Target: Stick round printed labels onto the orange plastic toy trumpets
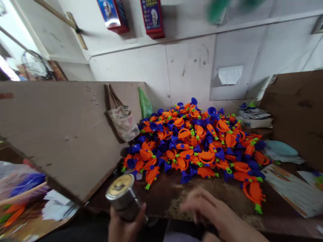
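Note:
My left hand [126, 225] is wrapped round a silver metal flask [125, 201] with a round, yellowish printed top, tilted a little at the table's front edge. My right hand [202, 205] hovers over the near edge of the brown table [174, 191]. Motion smears its fingers, so whether they hold anything cannot be made out. Beyond both hands lies a large heap of orange toy trumpets [185, 154] with blue bells and green mouthpieces. One toy trumpet [253, 195] lies nearest the front, to the right of my right hand.
A tan board [63, 134] stands on the left, with a cloth bag [123, 122] and a green plastic bag [145, 104] hanging on it. To the right are a printed sheet [292, 190], a light-blue dish [281, 148] and stacked papers [254, 116]. A basket [30, 193] sits lower left.

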The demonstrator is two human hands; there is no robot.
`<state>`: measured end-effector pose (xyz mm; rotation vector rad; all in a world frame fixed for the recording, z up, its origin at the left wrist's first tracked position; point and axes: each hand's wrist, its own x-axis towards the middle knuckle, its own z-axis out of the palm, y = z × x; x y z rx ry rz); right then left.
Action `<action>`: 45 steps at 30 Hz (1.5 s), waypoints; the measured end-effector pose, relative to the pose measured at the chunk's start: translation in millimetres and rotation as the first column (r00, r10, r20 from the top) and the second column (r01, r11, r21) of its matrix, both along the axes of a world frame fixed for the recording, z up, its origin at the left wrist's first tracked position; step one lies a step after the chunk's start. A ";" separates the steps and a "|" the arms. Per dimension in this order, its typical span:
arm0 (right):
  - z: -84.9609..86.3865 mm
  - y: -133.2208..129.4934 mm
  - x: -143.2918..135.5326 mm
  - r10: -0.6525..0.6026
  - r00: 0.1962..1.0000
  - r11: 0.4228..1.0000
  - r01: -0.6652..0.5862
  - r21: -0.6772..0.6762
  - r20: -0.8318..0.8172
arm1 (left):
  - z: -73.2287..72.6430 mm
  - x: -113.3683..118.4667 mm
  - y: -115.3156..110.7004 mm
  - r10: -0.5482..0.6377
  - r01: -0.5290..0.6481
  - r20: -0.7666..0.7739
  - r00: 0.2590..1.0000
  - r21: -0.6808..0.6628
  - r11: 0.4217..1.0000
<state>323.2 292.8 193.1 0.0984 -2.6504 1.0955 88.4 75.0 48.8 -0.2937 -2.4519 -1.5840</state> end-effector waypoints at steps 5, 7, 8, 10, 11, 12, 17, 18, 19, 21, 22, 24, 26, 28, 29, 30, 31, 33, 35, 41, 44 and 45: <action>25.6 3.5 -33.1 -0.211 0.957 0.953 0.155 0.262 0.201 | -13.2 93.2 85.8 -0.437 0.437 -0.038 0.899 0.166 0.884; 35.3 9.4 -31.8 -0.387 0.876 0.872 0.246 0.423 0.288 | -13.4 111.3 113.9 -0.567 0.563 -0.050 0.822 0.208 0.800; 38.5 14.4 -28.0 -0.445 0.847 0.835 0.275 0.477 0.290 | -12.2 116.9 126.3 -0.622 0.618 -0.066 0.780 0.230 0.752; 40.7 28.6 -15.4 -0.492 0.835 0.791 0.309 0.529 0.247 | -8.5 125.0 148.8 -0.713 0.708 -0.094 0.695 0.267 0.654; 40.4 37.6 -7.4 -0.499 0.839 0.777 0.322 0.540 0.217 | -6.8 128.9 159.1 -0.753 0.745 -0.100 0.650 0.278 0.607; 40.0 47.7 1.3 -0.500 0.845 0.768 0.333 0.547 0.189 | -5.7 133.4 169.0 -0.790 0.778 -0.099 0.605 0.286 0.560; 57.5 104.2 54.1 -0.223 0.958 0.892 0.127 0.433 0.178 | -10.6 165.2 211.2 -0.968 0.905 -0.097 0.229 0.389 0.175; 66.7 113.2 66.9 -0.093 0.976 0.929 0.014 0.370 0.197 | -10.5 171.8 218.0 -0.984 0.907 -0.096 0.149 0.410 0.097; 77.0 120.0 80.0 0.019 0.975 0.946 -0.090 0.313 0.223 | -8.5 178.0 224.1 -0.993 0.904 -0.081 0.086 0.426 0.043; 97.0 126.1 104.3 0.021 0.961 0.955 -0.101 0.278 0.276 | 2.9 188.9 235.2 -0.999 0.901 -0.034 0.012 0.433 -0.004; 105.2 125.5 114.2 -0.062 0.950 0.951 -0.037 0.308 0.306 | 11.8 193.7 240.4 -1.000 0.904 -0.019 -0.006 0.427 -0.013; 116.0 119.8 127.6 -0.337 0.873 0.888 0.171 0.426 0.353 | 32.1 202.4 251.0 -0.999 0.919 -0.041 -0.030 0.393 -0.044; 121.1 112.9 133.6 -0.587 0.707 0.767 0.330 0.550 0.395 | 48.8 210.6 262.2 -0.995 0.935 -0.073 -0.070 0.344 -0.091; 124.9 110.6 137.0 -0.702 0.565 0.685 0.370 0.628 0.433 | 56.7 218.5 272.8 -0.991 0.942 -0.089 -0.102 0.313 -0.125; 127.6 112.0 139.4 -0.699 0.547 0.690 0.347 0.635 0.461 | 57.4 222.2 277.6 -0.988 0.938 -0.096 -0.124 0.313 -0.148; 131.2 115.0 143.0 -0.658 0.574 0.725 0.306 0.617 0.488 | 56.8 225.5 281.9 -0.982 0.929 -0.101 -0.161 0.321 -0.186; 135.4 119.2 147.6 -0.584 0.627 0.777 0.247 0.580 0.516 | 55.6 228.2 286.0 -0.971 0.912 -0.105 -0.214 0.335 -0.237; 144.2 129.3 159.0 -0.389 0.731 0.876 0.106 0.470 0.560 | 54.5 231.9 293.6 -0.940 0.869 -0.102 -0.326 0.358 -0.340; 150.7 138.1 170.5 -0.254 0.780 0.919 0.011 0.394 0.571 | 57.4 233.5 300.8 -0.913 0.841 -0.089 -0.398 0.363 -0.402; 157.6 145.3 197.8 -0.197 0.911 0.920 0.045 0.389 0.361 | 76.1 238.7 314.7 -0.843 0.760 0.034 -0.537 0.452 -0.466; 169.0 145.7 223.3 -0.304 0.920 0.909 0.203 0.363 0.248 | 78.9 241.8 316.4 -0.861 0.765 0.032 -0.507 0.476 -0.433; 171.9 146.4 235.5 -0.361 0.902 0.898 0.268 0.348 0.237 | 79.4 242.1 316.3 -0.876 0.777 0.017 -0.482 0.470 -0.419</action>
